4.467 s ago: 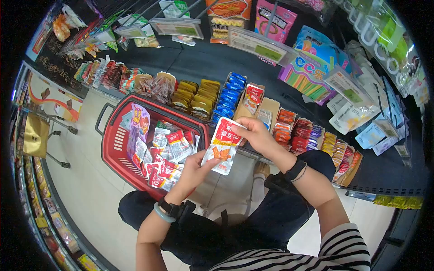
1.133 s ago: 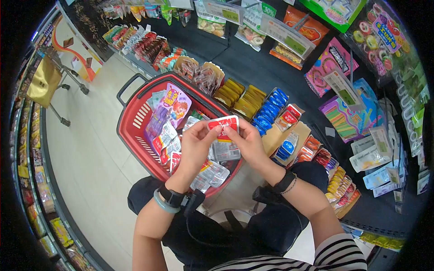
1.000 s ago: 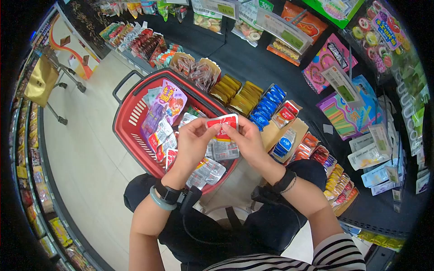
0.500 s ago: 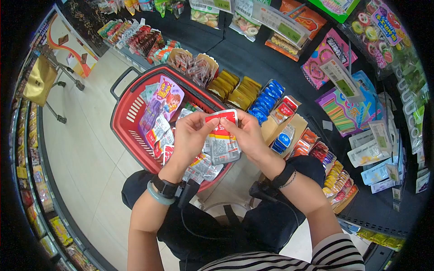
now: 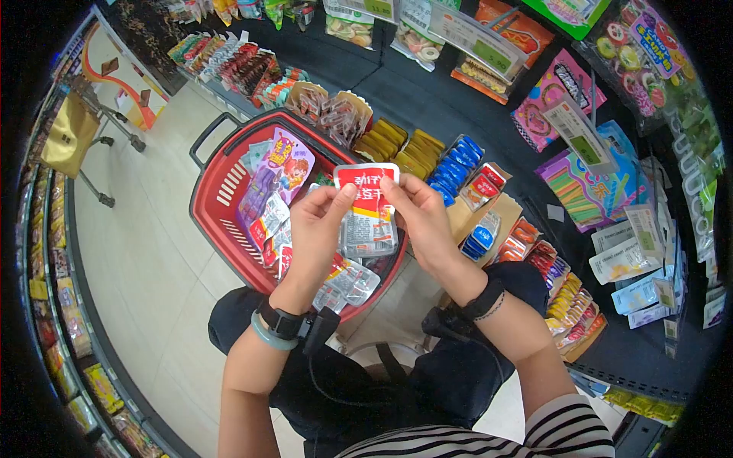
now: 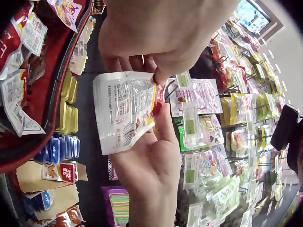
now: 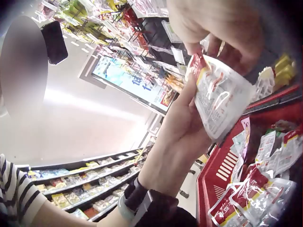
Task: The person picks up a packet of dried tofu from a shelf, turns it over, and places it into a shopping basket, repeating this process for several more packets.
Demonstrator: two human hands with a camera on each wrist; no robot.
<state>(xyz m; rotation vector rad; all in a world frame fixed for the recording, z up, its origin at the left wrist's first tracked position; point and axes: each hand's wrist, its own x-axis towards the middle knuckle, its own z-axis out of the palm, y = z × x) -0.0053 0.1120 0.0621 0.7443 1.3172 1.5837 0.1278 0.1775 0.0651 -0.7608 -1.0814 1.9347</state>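
Note:
My left hand (image 5: 317, 233) and right hand (image 5: 426, 225) pinch a snack pouch (image 5: 368, 229) by the two sides of its red top, thumbs on the near face. Its silvery back with small print faces the head camera. In the left wrist view the pouch (image 6: 125, 111) bulges slightly, and a barcode shows near its lower corner. The right wrist view has the pouch (image 7: 220, 97) between the same two hands, above the basket. A red shopping basket (image 5: 233, 206) lies beneath and to the left, holding a purple pouch (image 5: 286, 164) and several red-and-silver pouches (image 5: 347, 284).
Along the shelf edge stand open boxes of small packets, among them gold packets (image 5: 416, 159) and blue packets (image 5: 456, 168). Bagged sweets (image 5: 592, 179) hang on hooks with price tags behind. At left are a gold bag (image 5: 70, 133) on a trolley and another shelf (image 5: 57, 267).
Earlier the pouch's picture side faced up, and one hand gripped its lower left. Now its printed back shows and both hands pinch the top, raised slightly since half a second ago.

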